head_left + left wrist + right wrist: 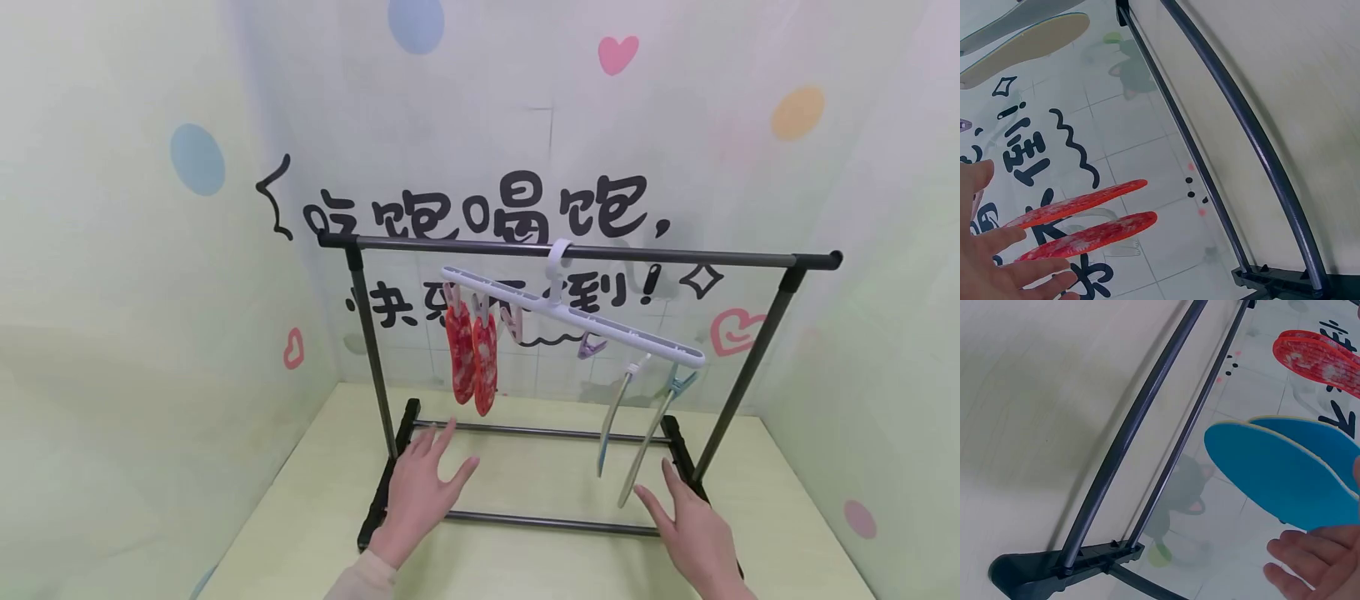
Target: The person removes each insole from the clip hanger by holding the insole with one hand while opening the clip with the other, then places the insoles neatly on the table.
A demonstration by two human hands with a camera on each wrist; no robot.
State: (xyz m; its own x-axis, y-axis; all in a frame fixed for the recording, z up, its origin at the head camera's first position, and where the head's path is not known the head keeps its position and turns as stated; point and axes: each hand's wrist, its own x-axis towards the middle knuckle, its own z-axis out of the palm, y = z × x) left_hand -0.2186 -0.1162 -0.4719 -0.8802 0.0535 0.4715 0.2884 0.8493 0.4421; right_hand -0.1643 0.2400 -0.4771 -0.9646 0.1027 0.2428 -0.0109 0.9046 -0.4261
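Note:
A lilac clip hanger (622,335) hangs on the rack's top bar, its right end tilted down. Two red-and-white patterned insoles (485,367) dangle from clips at its left. Toward the right end hang two more insoles (647,446), seen nearly edge-on, with blue faces (1272,469) in the right wrist view. My left hand (422,483) is below the red pair, fingers spread and holding nothing. Beside the lower ends of the blue pair is my right hand (697,533), thumb and fingers apart, gripping nothing. Pink clips (512,323) and a purple clip (591,346) hang between the pairs with nothing in them.
The dark metal rack (675,257) stands on a pale wooden table (285,533), with two crossbars (540,523) low between its black feet (375,508). Behind it is a white backdrop (480,108) with black lettering, hearts and coloured dots.

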